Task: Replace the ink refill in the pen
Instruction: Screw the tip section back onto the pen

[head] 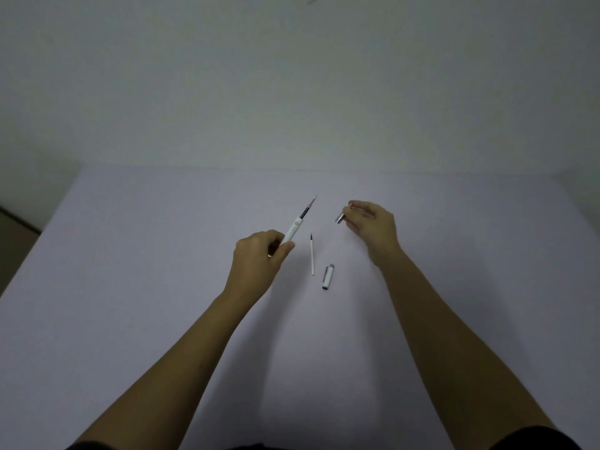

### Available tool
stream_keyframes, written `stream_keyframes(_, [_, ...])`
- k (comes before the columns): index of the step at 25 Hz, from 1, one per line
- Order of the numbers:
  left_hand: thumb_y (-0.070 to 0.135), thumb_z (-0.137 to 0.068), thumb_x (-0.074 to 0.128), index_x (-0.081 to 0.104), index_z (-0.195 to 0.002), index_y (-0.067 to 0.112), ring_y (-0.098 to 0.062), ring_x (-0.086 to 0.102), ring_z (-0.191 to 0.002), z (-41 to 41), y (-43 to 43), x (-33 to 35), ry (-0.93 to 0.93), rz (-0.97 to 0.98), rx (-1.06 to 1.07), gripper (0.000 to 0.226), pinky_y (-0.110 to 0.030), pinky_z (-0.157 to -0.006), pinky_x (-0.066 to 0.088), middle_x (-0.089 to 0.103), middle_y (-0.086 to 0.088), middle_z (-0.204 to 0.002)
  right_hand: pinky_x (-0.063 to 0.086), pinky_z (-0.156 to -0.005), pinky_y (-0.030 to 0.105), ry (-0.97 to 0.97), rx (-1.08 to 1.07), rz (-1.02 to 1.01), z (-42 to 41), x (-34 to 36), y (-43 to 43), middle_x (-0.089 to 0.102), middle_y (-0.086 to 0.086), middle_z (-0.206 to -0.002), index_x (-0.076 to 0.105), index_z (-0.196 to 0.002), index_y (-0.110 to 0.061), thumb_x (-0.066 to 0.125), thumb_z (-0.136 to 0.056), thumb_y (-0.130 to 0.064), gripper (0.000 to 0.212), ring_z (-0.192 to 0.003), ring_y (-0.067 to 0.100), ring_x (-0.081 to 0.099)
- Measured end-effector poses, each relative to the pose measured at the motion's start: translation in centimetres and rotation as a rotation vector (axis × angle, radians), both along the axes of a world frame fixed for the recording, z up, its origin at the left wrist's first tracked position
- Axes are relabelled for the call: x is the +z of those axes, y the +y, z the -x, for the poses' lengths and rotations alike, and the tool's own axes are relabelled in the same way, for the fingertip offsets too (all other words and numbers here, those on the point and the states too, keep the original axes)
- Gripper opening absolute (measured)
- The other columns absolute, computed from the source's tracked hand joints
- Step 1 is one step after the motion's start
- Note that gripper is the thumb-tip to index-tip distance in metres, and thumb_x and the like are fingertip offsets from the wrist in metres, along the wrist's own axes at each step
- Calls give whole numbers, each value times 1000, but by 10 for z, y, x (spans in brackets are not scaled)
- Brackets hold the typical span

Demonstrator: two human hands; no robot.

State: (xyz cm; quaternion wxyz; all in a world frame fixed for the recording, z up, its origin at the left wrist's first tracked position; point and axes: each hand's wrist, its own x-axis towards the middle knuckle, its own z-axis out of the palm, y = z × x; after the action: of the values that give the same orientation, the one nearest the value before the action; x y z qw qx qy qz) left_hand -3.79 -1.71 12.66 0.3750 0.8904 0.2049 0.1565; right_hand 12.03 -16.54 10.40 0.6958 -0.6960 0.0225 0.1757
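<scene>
Your single head camera looks forward and steeply down over the pale lavender flat tabletop (pixel 130 287), from close above its near edge; its far edge meets the plain off-white wall (pixel 292 76).

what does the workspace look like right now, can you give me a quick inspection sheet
surface: pale table, flat, mostly bare
pen barrel: white, held tilted off the table, a dark refill sticking out of its far end
silver tip piece: off the barrel, pinched in the fingers
spare refill: white, lying on the table between the hands
pen cap: lying on the table just right of the spare refill, apart from it
clutter: nothing seen
left hand: closed round the barrel
right hand: holding the tip piece
cables: nothing seen
surroundings: plain pale wall behind the table
</scene>
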Motion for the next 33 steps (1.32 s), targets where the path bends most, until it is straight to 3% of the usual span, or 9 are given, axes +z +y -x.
stream_keyframes(4, [25,-85,65,68,-83,8,-24,62,-67,8,-7,11,-24,-38,-27,17,-41,-66,54,69,-9,-72,55,-67,10,-48,24,-254,13,49,3,64,4,-87,60,-102,-7,60,-86,-4,16,-81,9,63])
stream_keyframes(9, [24,-84,65,68,-84,9,-24,63,-68,18,-12,25,-52,-81,-35,16,-40,-67,54,70,-9,-73,54,-68,11,-76,35,-334,30,69,4,66,5,-87,62,-94,-12,61,-86,-5,10,-80,8,65])
stream_keyframes(14, [24,-85,65,68,-83,8,-26,62,-68,26,-15,34,-58,-117,-35,16,-40,-66,52,69,-10,-73,54,-68,11,-94,53,-353,42,79,3,66,5,-87,60,-99,-9,60,-87,-5,13,-81,9,65])
stream_keyframes(23, [25,-85,64,69,-86,7,-27,60,-68,26,-10,45,-54,-233,-74,19,-40,-64,49,68,-12,-73,54,-69,12,-161,164,-269,63,87,0,68,2,-86,63,-93,-18,63,-85,-9,12,-81,7,68])
stream_keyframes(29, [24,-85,65,71,-89,10,-26,58,-65,27,0,55,-84,-280,-165,15,-43,-62,50,66,-12,-71,54,-85,25,-307,351,-60,73,88,-12,69,3,-94,64,-95,-26,63,-85,-14,15,-92,15,69])
stream_keyframes(31, [24,-85,64,72,-90,14,-22,56,-67,30,7,56,-69,-249,-230,14,-39,-64,48,65,-10,-72,52,-83,22,-408,403,33,74,89,-21,71,-1,-92,67,-88,-25,64,-84,-12,14,-90,12,69])
stream_keyframes(33, [24,-87,62,71,-94,17,-12,53,-68,32,11,58,-62,-197,-292,13,-26,-64,44,63,-8,-74,49,-76,16,-495,431,81,76,90,-28,70,-5,-88,67,-83,-25,64,-84,-8,18,-85,7,69])
